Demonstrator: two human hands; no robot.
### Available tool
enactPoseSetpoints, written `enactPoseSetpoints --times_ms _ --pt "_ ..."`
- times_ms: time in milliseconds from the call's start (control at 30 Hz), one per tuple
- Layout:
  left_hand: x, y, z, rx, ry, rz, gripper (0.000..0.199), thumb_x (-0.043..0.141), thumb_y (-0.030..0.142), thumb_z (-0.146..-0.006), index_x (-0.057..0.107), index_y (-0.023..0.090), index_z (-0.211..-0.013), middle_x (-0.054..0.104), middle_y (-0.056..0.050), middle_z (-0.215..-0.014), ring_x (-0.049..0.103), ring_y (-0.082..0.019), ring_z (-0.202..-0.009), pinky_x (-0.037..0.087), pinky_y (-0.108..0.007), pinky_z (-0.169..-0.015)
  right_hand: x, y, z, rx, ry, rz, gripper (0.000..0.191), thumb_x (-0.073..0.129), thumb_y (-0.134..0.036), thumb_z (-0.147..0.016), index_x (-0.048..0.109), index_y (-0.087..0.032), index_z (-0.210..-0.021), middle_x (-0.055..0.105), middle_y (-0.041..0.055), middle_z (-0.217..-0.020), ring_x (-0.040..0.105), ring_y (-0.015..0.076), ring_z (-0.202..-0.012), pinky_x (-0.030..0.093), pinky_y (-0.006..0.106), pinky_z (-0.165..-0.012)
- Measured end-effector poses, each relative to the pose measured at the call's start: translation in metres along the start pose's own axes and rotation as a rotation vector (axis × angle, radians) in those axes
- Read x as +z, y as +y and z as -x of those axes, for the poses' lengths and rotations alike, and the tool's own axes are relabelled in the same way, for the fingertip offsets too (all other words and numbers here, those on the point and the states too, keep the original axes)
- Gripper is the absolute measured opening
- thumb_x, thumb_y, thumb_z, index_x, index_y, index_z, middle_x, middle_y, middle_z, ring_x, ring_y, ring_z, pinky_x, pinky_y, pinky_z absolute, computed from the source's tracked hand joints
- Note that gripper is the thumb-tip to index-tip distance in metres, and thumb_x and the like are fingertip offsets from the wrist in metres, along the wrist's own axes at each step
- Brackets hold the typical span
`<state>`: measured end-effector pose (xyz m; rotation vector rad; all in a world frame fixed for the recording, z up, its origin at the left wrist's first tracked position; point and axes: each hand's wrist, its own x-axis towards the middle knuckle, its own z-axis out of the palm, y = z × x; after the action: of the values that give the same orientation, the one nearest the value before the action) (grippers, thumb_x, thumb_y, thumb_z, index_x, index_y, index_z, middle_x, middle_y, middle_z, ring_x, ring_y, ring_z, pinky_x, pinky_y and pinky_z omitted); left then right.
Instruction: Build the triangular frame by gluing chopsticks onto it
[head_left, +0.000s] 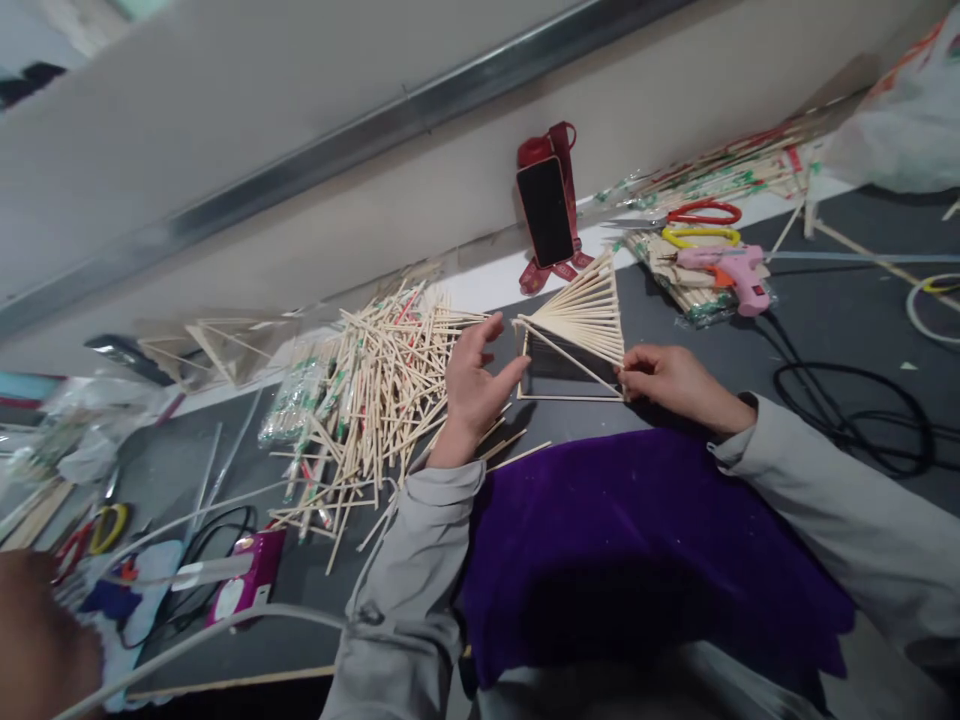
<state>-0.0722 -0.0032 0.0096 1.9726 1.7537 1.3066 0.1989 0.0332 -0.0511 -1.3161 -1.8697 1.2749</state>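
A frame built of thin wooden sticks [581, 315] stands on the dark table in front of me, its sticks fanning from a corner near my left hand to the right side. My right hand [671, 385] pinches the frame's lower right corner between thumb and fingers. At the left side my left hand [480, 385] is open, thumb and fingers spread beside the frame. Its thumb tip lies close to the left upright; I cannot tell whether they touch. Left of that hand lies a big heap of loose wooden sticks [390, 390].
A phone [546, 212] leans upright behind the frame. To the right lie a pink glue gun [739, 278], scissors [701, 237] on bagged sticks, and a coiled black cable [855, 400]. A purple cloth [600, 520] covers my lap. At lower left another person's blurred hand [41, 635] shows.
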Motion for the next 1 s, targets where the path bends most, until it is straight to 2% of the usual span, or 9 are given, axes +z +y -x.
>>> enactPoseSetpoints --times_ms 133,300,433,567,733,833,1000 --pt "0.000 -0.002 -0.007 0.010 -0.022 -0.041 0.057 0.074 0.013 -0.070 0.062 0.022 -0.125 0.068 -0.003 -0.105 0.063 -0.015 -0.092 0.055 -0.027 -0.072 0.004 -0.011 0.012 -0.047 0.031 0.112 0.012 0.054 -0.029 -0.082 0.062 -0.020 -0.080 0.069 0.0004 -0.067 0.063 0.0153 -0.061 0.044 0.027 -0.063" --pt "-0.011 -0.002 -0.013 -0.086 -0.063 -0.030 0.050 0.073 0.018 -0.073 0.066 0.023 -0.122 0.072 -0.001 -0.092 0.057 -0.008 -0.063 0.053 -0.025 -0.064 0.022 -0.017 0.030 -0.191 0.140 0.223 0.012 0.052 -0.024 -0.085 0.061 -0.018 -0.081 0.066 0.0029 -0.073 0.059 0.0142 -0.062 0.040 0.026 -0.061" --pt "-0.015 0.000 -0.012 -0.163 -0.096 0.031 0.051 0.070 0.017 -0.075 0.065 0.025 -0.125 0.074 -0.003 -0.091 0.068 -0.013 -0.072 0.055 -0.025 -0.064 0.037 -0.013 0.040 -0.259 0.150 0.241 0.011 0.049 -0.021 -0.088 0.059 -0.018 -0.086 0.065 0.0021 -0.076 0.060 0.0143 -0.066 0.040 0.027 -0.064" --pt "-0.012 0.007 -0.011 -0.185 -0.108 0.053 0.047 0.070 0.019 -0.077 0.065 0.024 -0.124 0.074 0.000 -0.082 0.072 -0.015 -0.078 0.058 -0.025 -0.066 0.043 -0.011 0.043 -0.193 0.102 0.265 0.008 0.049 -0.022 -0.090 0.057 -0.020 -0.088 0.066 0.0007 -0.079 0.060 0.0153 -0.065 0.038 0.028 -0.063" --pt "-0.010 0.014 -0.010 -0.168 -0.077 0.016 0.044 0.073 0.022 -0.078 0.066 0.022 -0.121 0.076 -0.003 -0.098 0.073 -0.015 -0.082 0.061 -0.027 -0.073 0.047 -0.011 0.043 -0.187 0.138 0.315 0.006 0.052 -0.021 -0.088 0.054 -0.021 -0.083 0.064 -0.0013 -0.072 0.057 0.0144 -0.059 0.035 0.029 -0.059" --pt "-0.011 0.013 -0.010 -0.141 -0.085 -0.003 0.044 0.073 0.023 -0.079 0.065 0.022 -0.123 0.077 -0.003 -0.097 0.074 -0.015 -0.083 0.062 -0.028 -0.076 0.050 -0.009 0.043 -0.222 0.178 0.332 0.009 0.051 -0.020 -0.088 0.054 -0.021 -0.080 0.062 -0.0011 -0.068 0.057 0.0141 -0.059 0.035 0.029 -0.061" --pt "-0.011 0.010 -0.011 -0.086 -0.086 -0.052 0.038 0.071 0.025 -0.082 0.067 0.023 -0.120 0.076 -0.005 -0.101 0.073 -0.015 -0.079 0.060 -0.027 -0.069 0.049 -0.007 0.042 -0.208 0.130 0.315 0.010 0.050 -0.019 -0.088 0.054 -0.022 -0.079 0.061 -0.0018 -0.069 0.057 0.0138 -0.062 0.036 0.029 -0.063"
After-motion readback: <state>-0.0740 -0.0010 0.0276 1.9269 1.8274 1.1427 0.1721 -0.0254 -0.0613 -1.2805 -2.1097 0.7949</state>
